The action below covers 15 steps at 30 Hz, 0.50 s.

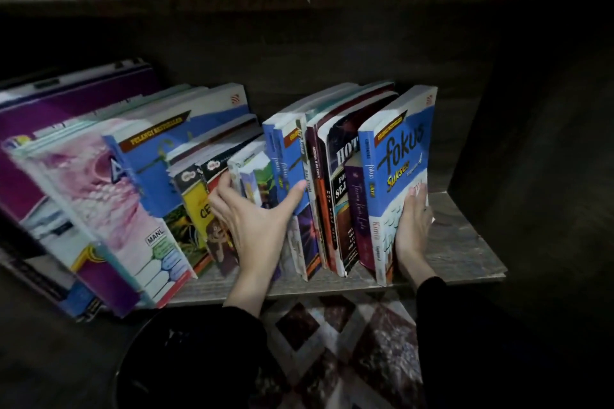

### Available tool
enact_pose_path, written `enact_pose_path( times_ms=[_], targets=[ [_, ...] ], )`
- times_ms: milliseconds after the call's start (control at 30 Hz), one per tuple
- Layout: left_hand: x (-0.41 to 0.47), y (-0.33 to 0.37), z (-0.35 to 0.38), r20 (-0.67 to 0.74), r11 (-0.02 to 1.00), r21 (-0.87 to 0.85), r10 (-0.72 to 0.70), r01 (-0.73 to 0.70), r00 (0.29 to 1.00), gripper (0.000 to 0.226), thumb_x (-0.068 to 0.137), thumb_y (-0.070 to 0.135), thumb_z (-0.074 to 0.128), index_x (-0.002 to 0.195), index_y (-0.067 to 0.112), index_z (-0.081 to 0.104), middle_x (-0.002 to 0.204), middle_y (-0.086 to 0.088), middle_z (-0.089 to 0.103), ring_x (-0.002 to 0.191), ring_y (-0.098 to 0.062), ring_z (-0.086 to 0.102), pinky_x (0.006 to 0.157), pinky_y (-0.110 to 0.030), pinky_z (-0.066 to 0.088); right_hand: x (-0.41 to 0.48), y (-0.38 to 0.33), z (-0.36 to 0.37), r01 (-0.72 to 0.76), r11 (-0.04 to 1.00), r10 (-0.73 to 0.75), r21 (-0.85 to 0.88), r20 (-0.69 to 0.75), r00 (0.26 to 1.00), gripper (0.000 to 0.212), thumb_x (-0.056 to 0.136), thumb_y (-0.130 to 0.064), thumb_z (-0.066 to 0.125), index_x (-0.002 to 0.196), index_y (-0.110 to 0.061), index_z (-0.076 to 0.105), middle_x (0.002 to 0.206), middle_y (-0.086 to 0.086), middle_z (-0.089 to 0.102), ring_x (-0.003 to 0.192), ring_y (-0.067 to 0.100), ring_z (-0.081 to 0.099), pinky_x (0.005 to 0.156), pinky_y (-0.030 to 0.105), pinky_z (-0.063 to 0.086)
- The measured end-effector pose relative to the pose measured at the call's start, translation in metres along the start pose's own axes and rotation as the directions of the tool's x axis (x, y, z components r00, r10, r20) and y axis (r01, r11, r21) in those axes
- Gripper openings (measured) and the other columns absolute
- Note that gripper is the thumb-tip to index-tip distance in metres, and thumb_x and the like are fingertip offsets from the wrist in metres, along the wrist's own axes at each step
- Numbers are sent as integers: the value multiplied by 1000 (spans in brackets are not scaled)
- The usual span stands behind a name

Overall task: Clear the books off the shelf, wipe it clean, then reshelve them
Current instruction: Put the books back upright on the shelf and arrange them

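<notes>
While the books are all seen standing or leaning in a row on the shelf, it cannot be told whether they are being cleared or reshelved. The upright group at the right is bracketed by both hands, seemingly so that it can be kept together as one block. The outermost fokus book is pressed on its cover by the right hand, whose fingers are laid flat and straight, nothing being gripped. A clutch of small books is pinched by the left hand: the fingers are tucked into the gap on its left and the thumb is spread against a blue book. Further left, the large workbooks are left slumped leftward, unsupported. A bare strip of shelf is left at the right end, and a patterned floor is seen below.
</notes>
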<state>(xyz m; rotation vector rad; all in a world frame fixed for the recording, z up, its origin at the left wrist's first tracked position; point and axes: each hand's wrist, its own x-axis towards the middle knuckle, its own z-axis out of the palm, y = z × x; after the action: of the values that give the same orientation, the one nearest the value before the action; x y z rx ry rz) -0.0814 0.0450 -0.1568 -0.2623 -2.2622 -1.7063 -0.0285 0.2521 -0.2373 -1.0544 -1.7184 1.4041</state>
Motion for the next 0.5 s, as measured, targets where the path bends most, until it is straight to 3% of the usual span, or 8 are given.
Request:
enact_pose_path(
  times_ms=[100, 200, 300, 400, 467, 500],
  targets=[
    [-3, 3, -3, 77, 1000, -12, 11, -10, 997, 108, 63, 47, 83, 141, 19, 13, 146, -6, 29, 134, -19, 30, 105, -23, 20, -3, 2, 14, 65, 992, -71, 109, 57, 996, 65, 90, -73, 20, 149, -44, 19, 158, -3, 21, 147, 20, 12, 118, 52, 12],
    [-8, 7, -6, -6, 1000, -8, -2, 2, 1000, 106, 64, 40, 84, 142, 20, 16, 147, -6, 32, 133, -18, 32, 100, -18, 20, -4, 9, 28, 93, 976, -119, 194, 128, 985, 77, 77, -87, 23, 145, -51, 22, 154, -17, 28, 145, 12, 19, 118, 51, 16],
    [-16, 6, -10, -73, 998, -61, -13, 9, 997, 103, 66, 32, 84, 143, 16, 17, 148, -8, 29, 129, -10, 30, 95, -6, 17, -6, 12, 42, 67, 966, -123, 250, 218, 968, 69, 77, -87, 28, 140, -58, 25, 152, -16, 32, 142, 11, 28, 117, 51, 19],
    [-23, 3, -14, -170, 995, -86, 33, -48, 985, 104, 67, 34, 83, 143, 8, 17, 145, -7, 24, 120, 0, 21, 88, 11, 13, -7, 18, 58, 16, 959, -114, 282, 334, 936, 76, 76, -88, 32, 143, -51, 28, 153, -11, 33, 142, 14, 30, 117, 51, 20],
    [-21, -3, -17, -240, 987, -49, 140, -155, 961, 112, 67, 54, 75, 147, 7, 12, 142, 2, 16, 127, 0, 15, 103, 1, 11, -10, 12, 62, 7, 962, -115, 272, 384, 916, 75, 77, -86, 33, 143, -50, 30, 153, -11, 33, 141, 15, 31, 116, 52, 22],
    [-22, -9, -18, -247, 975, -5, 215, -223, 945, 115, 68, 62, 68, 149, 8, 6, 143, 4, 11, 133, -3, 11, 113, -13, 11, -14, 6, 61, 19, 962, -129, 272, 392, 911, 72, 80, -84, 31, 144, -50, 29, 153, -14, 32, 141, 13, 31, 117, 50, 22]
  ],
)
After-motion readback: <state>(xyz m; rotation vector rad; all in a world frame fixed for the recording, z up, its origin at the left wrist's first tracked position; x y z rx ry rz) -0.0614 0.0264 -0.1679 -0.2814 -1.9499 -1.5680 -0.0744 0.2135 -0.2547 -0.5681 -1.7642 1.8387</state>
